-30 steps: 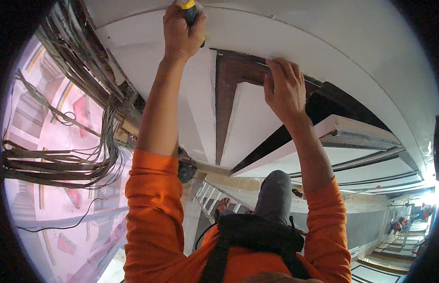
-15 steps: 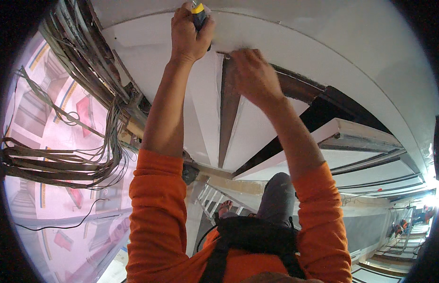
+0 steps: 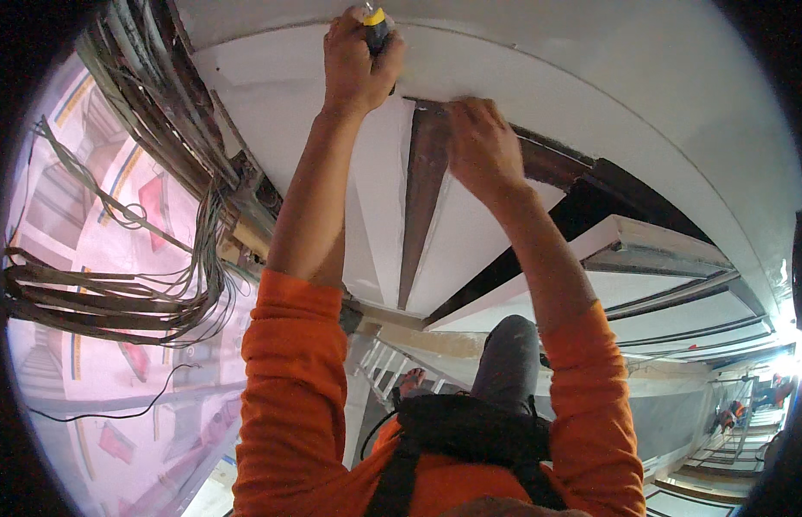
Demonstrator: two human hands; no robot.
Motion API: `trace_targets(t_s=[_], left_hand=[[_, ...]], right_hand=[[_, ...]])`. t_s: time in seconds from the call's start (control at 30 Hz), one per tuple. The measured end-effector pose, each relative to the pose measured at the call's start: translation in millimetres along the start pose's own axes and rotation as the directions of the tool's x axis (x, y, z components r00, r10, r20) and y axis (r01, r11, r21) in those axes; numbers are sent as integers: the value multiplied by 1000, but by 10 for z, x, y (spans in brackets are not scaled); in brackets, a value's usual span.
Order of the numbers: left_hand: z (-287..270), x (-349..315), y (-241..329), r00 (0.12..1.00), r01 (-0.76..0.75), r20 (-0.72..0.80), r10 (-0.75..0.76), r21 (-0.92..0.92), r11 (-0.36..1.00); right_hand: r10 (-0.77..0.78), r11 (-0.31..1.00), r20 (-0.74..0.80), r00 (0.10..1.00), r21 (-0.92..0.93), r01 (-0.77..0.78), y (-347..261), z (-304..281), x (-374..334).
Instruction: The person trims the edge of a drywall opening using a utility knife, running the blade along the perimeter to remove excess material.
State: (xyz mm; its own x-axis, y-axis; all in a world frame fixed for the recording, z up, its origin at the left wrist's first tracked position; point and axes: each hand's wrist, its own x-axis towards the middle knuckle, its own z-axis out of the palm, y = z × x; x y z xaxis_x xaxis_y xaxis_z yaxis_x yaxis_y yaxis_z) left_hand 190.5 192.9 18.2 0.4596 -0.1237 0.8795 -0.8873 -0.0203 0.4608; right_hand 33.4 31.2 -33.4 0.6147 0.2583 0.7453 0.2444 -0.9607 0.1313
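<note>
My left hand (image 3: 349, 73) is raised at the top and wrapped round a hand tool (image 3: 377, 34) with a black and yellow handle. A bit of metal shows at the tool's upper end; its exact kind is hard to make out. My right hand (image 3: 485, 146) is at the upper edge of a gap between white panels, fingers bent and pressed together beside a brown strip (image 3: 428, 164). Whatever those fingers hold, if anything, is hidden. Between my forearms lies a white wedge-shaped panel (image 3: 478, 228). Another white panel (image 3: 379, 207) is beside my left forearm.
Bundled cables (image 3: 151, 121) hang at left, with a loose coil (image 3: 116, 302) below. A raised white panel (image 3: 582, 267) juts out beside a dark opening (image 3: 582, 207) at right. Below stands a ladder (image 3: 383, 366). People (image 3: 728, 418) are far off at lower right.
My left hand has shifted slightly right with the tool. My right hand has moved a little right and down, uncovering more of the brown strip's upper end.
</note>
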Motion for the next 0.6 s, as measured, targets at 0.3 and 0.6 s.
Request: trace_targets(t_s=[0.3, 0.6], left_hand=[[-98, -4, 1, 980, -182, -28, 197, 273, 945], [-79, 5, 18, 972, -218, 3, 234, 371, 903]], right_hand=[[86, 996, 110, 990, -7, -85, 130, -137, -19], [423, 876, 167, 891, 175, -449, -28, -1015, -1417]])
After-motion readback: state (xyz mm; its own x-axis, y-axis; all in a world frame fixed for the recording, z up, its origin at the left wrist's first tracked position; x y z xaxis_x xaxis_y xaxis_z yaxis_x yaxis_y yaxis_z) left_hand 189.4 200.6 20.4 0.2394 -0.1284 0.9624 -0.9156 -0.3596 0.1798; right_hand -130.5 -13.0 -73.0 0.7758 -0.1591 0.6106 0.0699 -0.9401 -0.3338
